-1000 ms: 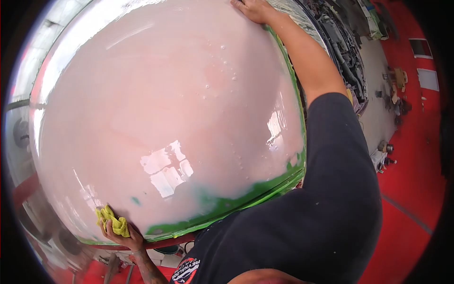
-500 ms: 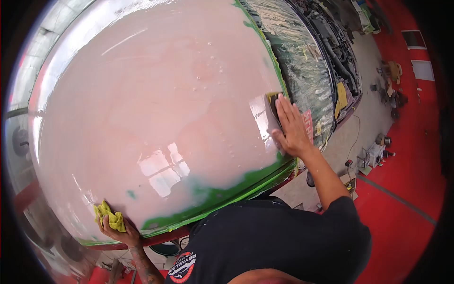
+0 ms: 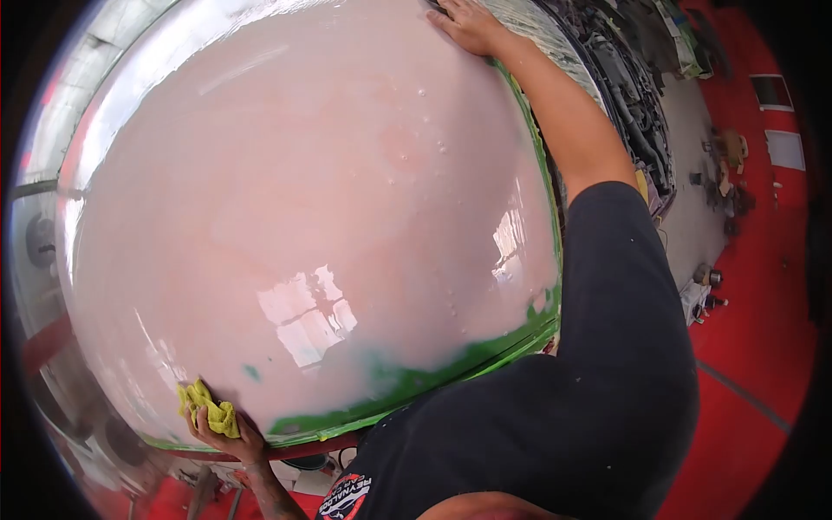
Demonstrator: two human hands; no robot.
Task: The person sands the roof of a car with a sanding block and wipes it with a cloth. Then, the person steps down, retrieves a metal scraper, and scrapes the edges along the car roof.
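Observation:
A wet car roof (image 3: 260, 191), coated in pinkish-grey primer with green patches along its edges, spreads in front of me. At the lower left corner my left hand (image 3: 227, 435) grips a crumpled yellow cloth (image 3: 208, 411) against the roof. My right hand (image 3: 472, 26) reaches to the far top edge, over a dark sanding block (image 3: 431, 4) that shows only as a sliver. Its fingertips are partly cut off by the frame.
Along the right side of the roof lie a streaked, covered windshield (image 3: 537, 26) and an uncovered engine bay (image 3: 628, 95). Parts and containers (image 3: 704, 286) stand on the red and grey floor (image 3: 737, 338). Windows reflect in the wet surface.
My right hand has slid away from me along the roof's right edge, up to the top, with the sanding block. My left hand stays on the yellow cloth at the lower left.

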